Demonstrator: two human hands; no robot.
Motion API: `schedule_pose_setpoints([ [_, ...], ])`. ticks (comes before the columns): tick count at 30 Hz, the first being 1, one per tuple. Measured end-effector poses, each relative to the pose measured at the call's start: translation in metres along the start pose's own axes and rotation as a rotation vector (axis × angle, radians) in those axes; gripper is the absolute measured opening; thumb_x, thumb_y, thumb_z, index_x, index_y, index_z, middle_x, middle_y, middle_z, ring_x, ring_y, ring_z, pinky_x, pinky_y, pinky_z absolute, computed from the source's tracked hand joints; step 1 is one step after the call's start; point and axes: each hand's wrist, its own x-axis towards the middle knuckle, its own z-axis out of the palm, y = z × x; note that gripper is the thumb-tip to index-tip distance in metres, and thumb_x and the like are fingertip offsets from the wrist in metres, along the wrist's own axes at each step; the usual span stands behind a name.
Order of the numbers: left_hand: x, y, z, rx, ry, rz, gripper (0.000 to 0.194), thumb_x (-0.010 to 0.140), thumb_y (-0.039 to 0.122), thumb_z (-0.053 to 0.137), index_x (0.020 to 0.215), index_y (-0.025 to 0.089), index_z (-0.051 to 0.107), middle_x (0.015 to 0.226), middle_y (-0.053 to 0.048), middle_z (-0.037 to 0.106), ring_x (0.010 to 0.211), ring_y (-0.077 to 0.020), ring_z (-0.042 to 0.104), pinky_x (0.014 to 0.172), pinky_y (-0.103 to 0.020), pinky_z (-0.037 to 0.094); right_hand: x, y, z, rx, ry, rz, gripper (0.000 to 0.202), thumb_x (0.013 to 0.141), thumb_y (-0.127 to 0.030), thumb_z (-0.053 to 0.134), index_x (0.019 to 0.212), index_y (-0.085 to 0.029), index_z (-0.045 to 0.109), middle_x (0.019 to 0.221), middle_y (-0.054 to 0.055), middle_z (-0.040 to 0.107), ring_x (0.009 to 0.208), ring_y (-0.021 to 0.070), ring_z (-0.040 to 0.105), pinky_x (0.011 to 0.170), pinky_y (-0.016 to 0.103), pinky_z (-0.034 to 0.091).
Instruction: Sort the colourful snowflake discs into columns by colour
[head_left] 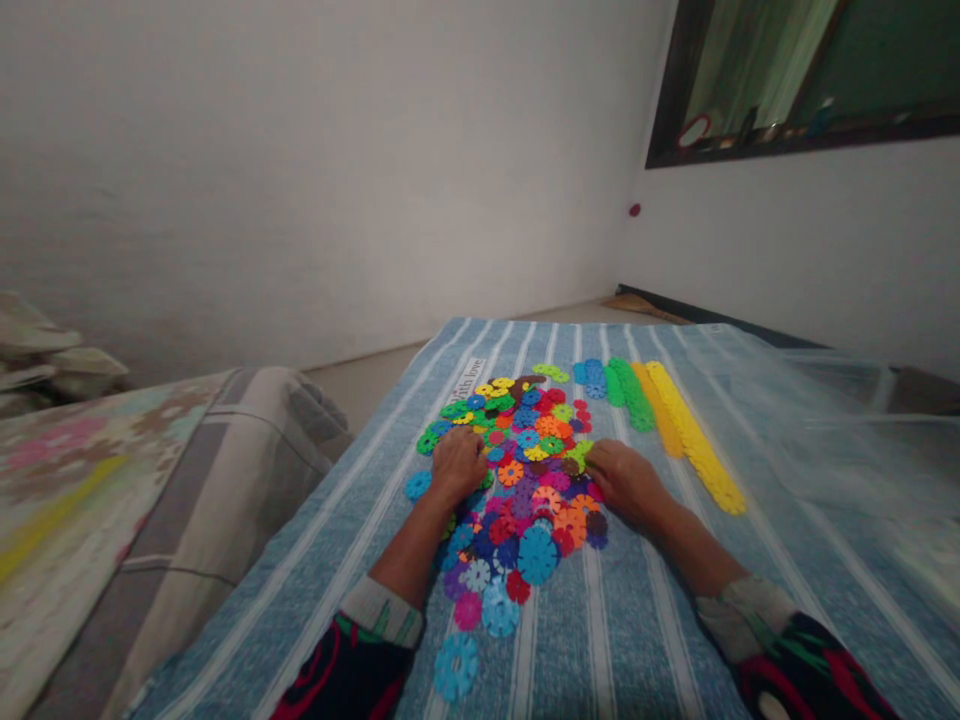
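Observation:
A heap of notched plastic snowflake discs (525, 500) in many colours lies in the middle of the striped cloth. My left hand (459, 462) rests on the heap's left side with its fingers curled down; whatever is under the fingertips is hidden. At the heap's right edge, my right hand (626, 480) pinches a lime green disc (580, 454). Overlapping rows of discs sorted by colour lie to the right: a long yellow row (694, 435), an orange row (660, 415), a green row (630, 395) and a short blue row (593, 378). A few lime discs (550, 372) sit beyond the heap.
The blue striped cloth (360, 540) covers the table. A clear plastic container (832, 430) stands at the right. On the left is a surface under a flowered cover (82, 440) and grey fabric (247, 430). A white wall (337, 180) rises behind, with a dark-framed window (795, 70) at upper right.

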Motion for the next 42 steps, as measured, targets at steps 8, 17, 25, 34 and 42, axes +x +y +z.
schedule_pose_setpoints([
  [8,0.003,-0.004,0.001,-0.165,0.015,-0.086,0.008,0.069,0.017,0.059,0.076,0.019,0.062,0.098,-0.006,0.066,0.106,-0.0218,0.057,0.091,-0.032,0.042,0.0,-0.001,0.002,-0.004,0.011,0.023,0.018,0.093,-0.021,0.048,0.09,-0.018,0.065,0.096,0.007,0.062,0.091,0.0177,0.054,0.077,0.026,0.037],
  [17,-0.001,-0.001,-0.007,-0.544,0.021,-0.076,0.008,0.058,0.015,0.065,0.056,0.017,0.058,0.09,-0.003,0.07,0.094,-0.0199,0.063,0.081,-0.027,0.045,-0.001,-0.002,0.001,0.009,0.012,0.021,0.018,0.093,-0.021,0.047,0.092,-0.018,0.065,0.096,0.007,0.062,0.093,0.0176,0.054,0.079,0.026,0.037],
  [25,-0.008,-0.005,-0.002,-0.626,0.056,-0.134,0.01,0.063,0.025,0.059,0.057,0.019,0.053,0.053,0.004,0.056,0.053,-0.0118,0.052,0.054,-0.023,0.036,0.0,-0.002,0.0,-0.012,0.017,0.009,0.019,0.094,-0.022,0.047,0.09,-0.019,0.065,0.095,0.006,0.062,0.09,0.0175,0.054,0.076,0.026,0.036],
  [34,-0.01,-0.004,-0.01,-0.408,0.176,-0.174,0.013,0.065,0.03,0.061,0.061,0.02,0.053,0.058,0.003,0.057,0.06,-0.0143,0.054,0.057,-0.025,0.035,-0.001,-0.002,0.0,-0.009,0.03,0.005,0.018,0.094,-0.021,0.047,0.09,-0.019,0.065,0.094,0.006,0.061,0.09,0.0176,0.053,0.076,0.026,0.036],
  [42,-0.013,0.002,-0.014,-0.855,0.183,-0.297,0.02,0.071,0.038,0.055,0.066,0.02,0.061,0.056,0.001,0.065,0.056,-0.016,0.06,0.057,-0.027,0.044,-0.002,-0.002,0.001,0.0,0.148,-0.006,0.026,0.095,-0.02,0.043,0.082,-0.017,0.065,0.087,0.007,0.063,0.085,0.0189,0.054,0.078,0.029,0.037],
])
